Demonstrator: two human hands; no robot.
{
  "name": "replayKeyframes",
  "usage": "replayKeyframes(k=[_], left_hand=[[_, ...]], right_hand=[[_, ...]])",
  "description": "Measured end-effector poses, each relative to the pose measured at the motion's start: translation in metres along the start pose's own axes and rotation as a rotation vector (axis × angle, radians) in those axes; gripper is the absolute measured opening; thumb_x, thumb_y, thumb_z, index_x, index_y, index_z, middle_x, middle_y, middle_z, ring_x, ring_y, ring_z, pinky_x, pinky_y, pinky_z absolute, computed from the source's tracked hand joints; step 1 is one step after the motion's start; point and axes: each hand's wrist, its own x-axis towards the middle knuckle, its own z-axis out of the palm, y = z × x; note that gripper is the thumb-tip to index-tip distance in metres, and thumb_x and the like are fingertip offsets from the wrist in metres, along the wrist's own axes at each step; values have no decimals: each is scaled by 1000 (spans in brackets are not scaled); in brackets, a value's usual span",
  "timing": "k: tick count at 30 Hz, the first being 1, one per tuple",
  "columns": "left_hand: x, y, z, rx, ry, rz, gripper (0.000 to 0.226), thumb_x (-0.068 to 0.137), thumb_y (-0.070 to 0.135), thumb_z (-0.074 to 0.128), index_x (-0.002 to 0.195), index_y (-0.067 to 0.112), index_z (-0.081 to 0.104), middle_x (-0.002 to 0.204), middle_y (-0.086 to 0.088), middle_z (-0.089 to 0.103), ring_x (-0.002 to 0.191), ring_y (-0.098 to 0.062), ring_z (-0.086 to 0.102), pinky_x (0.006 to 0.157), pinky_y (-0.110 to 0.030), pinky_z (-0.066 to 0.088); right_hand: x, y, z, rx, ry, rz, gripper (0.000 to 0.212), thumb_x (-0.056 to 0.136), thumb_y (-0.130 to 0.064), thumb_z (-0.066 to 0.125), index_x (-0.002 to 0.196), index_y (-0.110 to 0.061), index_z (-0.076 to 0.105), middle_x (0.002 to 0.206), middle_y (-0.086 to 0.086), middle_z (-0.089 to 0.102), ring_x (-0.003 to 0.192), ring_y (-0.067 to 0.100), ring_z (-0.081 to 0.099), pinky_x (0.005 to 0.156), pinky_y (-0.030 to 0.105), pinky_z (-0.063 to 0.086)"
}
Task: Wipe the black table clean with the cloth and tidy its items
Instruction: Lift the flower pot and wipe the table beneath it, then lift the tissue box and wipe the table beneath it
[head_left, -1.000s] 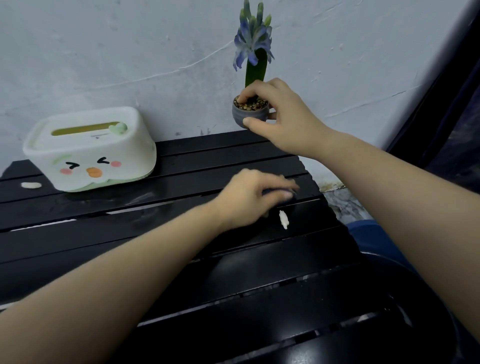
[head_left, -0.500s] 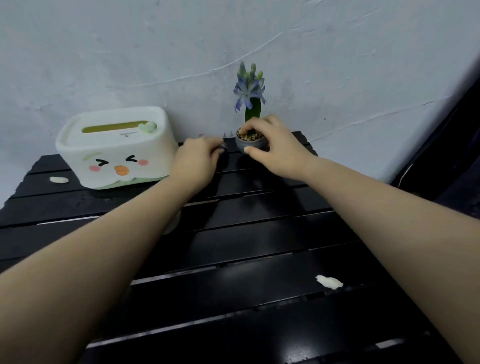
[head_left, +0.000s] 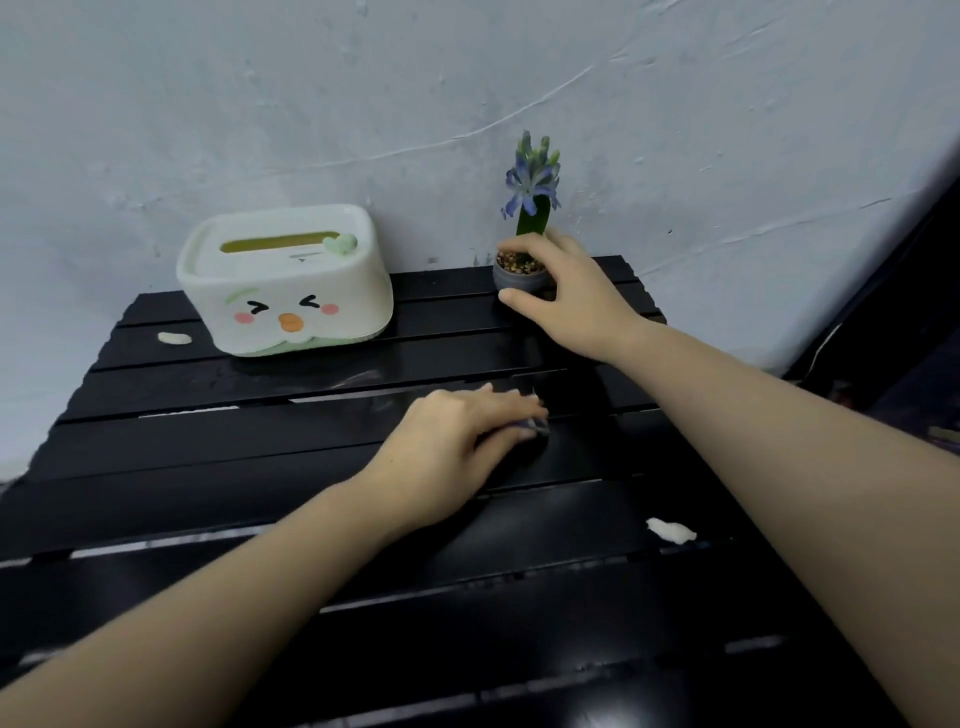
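The cloth (head_left: 535, 427) is almost wholly hidden: only a small dark, greyish edge shows under the fingertips of the left hand (head_left: 457, 447), so its size and shape cannot be made out. That hand lies palm-down near the middle of the tabletop (head_left: 260, 457), fingers curled over the cloth and pressing it to the slats. The right hand (head_left: 569, 296) closes its grip round the pot (head_left: 519, 278) at the back right corner, thumb in front and fingers over the rim, covering the pot's right side; whether the pot rests on the slats or is just lifted cannot be told. The flower (head_left: 532, 179) rises upright above the fingers. The tabletop's near edge and lower corners are cut off by the frame, and both forearms cover much of the near slats. What stands in the dark at the far right is too dim to read.

A white tissue box (head_left: 283, 291) with a cartoon face sits at the back left, just off the wall (head_left: 467, 78). One pale scrap (head_left: 174, 338) lies left of the box, another (head_left: 670, 530) near the right edge, between the two arms.

Half a second ago the left hand was up at the back, just beside the pot; now it is well forward in mid-table with the cloth. The right hand keeps hold of the pot in much the same place.
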Motion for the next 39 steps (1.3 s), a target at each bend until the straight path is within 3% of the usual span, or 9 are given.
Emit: replayKeyframes(k=[8,11,15,19,21,23,27,31,39], left_hand=[[-48,44,-10,-316,-5,-203,23,95,21,65,116,24,74,108,17,75,107,2,67,103,-20,46],[-58,35,-33,-413,214,-369,23,94,19,65,114,25,74,104,17,75,101,-4,70,90,-23,55],[-69,-15,-89,-274,580,-518,20,93,16,66,110,22,75,103,15,74,96,14,64,81,-4,46],[-85,-80,-147,-69,784,-690,22,95,23,62,113,21,75,111,8,73,105,-1,63,93,-18,44],[-92,-110,-170,25,848,-747,23,96,22,60,113,16,74,112,3,73,103,-4,61,91,-19,42],[-94,-138,-188,115,840,-779,23,97,21,57,111,15,74,108,-1,75,98,-8,62,85,-22,41],[-81,-184,-203,209,692,-796,23,97,21,55,109,15,75,108,-7,75,106,-26,66,85,-24,42],[-65,-200,-195,345,612,-775,23,98,22,54,110,19,73,108,-11,74,104,-35,64,85,-35,47],[-63,-209,-195,382,556,-702,22,96,23,55,108,25,74,101,-1,76,99,-28,66,83,-34,50]], right_hand=[[-52,-65,6,-57,241,-10,40,95,-40,60,134,-34,55,155,3,37,140,25,31,111,36,30],[-48,-89,17,-70,258,-151,37,96,-36,60,131,-26,59,143,2,49,135,20,36,111,31,32],[-20,-115,39,25,142,-207,46,91,-40,66,134,-29,55,135,-4,50,129,14,41,107,27,34],[18,-127,62,252,-3,-98,76,76,-46,82,141,-43,43,139,-5,39,128,10,38,100,13,28],[36,-127,73,314,-49,-74,90,67,-46,88,142,-48,38,139,-4,37,127,11,39,106,20,33],[49,-122,85,333,-52,-66,101,58,-47,92,143,-49,36,137,-4,38,126,10,40,110,29,35],[60,-111,105,378,16,-47,110,46,-44,98,140,-48,41,134,-7,36,123,4,41,106,18,32],[63,-100,121,467,66,-89,112,35,-52,98,135,-46,46,139,-8,42,129,4,45,114,32,38],[53,-107,125,497,108,-123,95,39,-55,99,122,-45,54,134,-15,52,128,8,50,106,36,47]])
